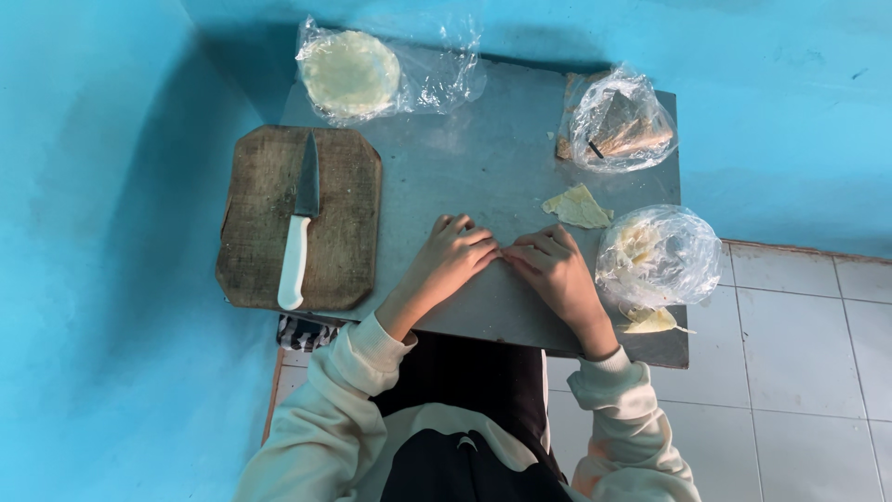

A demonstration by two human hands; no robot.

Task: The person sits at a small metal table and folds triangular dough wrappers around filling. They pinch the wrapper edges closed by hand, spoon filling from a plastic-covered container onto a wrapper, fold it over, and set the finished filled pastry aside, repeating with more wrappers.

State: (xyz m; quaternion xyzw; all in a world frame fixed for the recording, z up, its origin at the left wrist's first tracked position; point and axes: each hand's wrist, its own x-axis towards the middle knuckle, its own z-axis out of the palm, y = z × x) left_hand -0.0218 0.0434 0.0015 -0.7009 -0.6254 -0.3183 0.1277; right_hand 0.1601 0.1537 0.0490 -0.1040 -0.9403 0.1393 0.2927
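My left hand (452, 257) and my right hand (554, 267) rest palm down on the grey table top (483, 167), fingertips meeting near the front middle. The fingers are curled and cover whatever lies under them, so I cannot see if they hold anything. A pale yellow scrap of thin dough (578, 206) lies just beyond my right hand. A knife with a white handle (299, 223) lies on the worn wooden cutting board (299, 219) to the left of my left hand.
A clear plastic bag with round flat dough sheets (350, 72) sits at the back left. Another bag with folded brown pieces (621, 123) is at the back right. A third bag with pale scraps (658, 256) sits at the right edge. Blue walls surround the table; tiled floor lies right.
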